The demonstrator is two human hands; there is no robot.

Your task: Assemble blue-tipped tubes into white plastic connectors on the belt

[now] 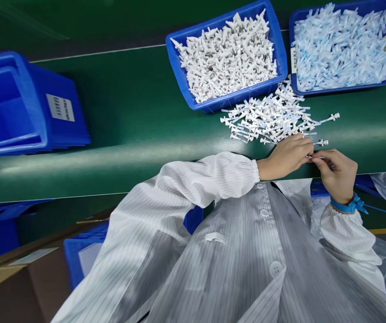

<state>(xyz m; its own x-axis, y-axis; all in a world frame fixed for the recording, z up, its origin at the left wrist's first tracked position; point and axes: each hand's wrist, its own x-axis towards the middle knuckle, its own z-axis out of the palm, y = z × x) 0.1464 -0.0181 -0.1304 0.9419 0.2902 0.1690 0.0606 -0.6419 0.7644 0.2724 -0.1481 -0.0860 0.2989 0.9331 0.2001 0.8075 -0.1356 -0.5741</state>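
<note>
My left hand (289, 156) is closed in a pinch at the near side of the green work surface. Between its fingertips and those of my right hand (339, 172) shows the end of a small white plastic fitting (309, 156). My right hand, also pinched, meets it from the right; most of the piece is hidden by the fingers. Just beyond my hands lies a loose pile of white plastic fittings with pale blue tubes (270, 117). One such piece (330, 118) sticks out at the pile's right. Another (321, 142) lies close to my fingers.
A blue bin (240, 92) full of white plastic fittings stands behind the pile. To its right is a blue bin (344, 88) of pale blue tube pieces. Stacked blue bins (61, 85) with a label stand at left. A blue wrist strap (346, 206) trails a cord rightward.
</note>
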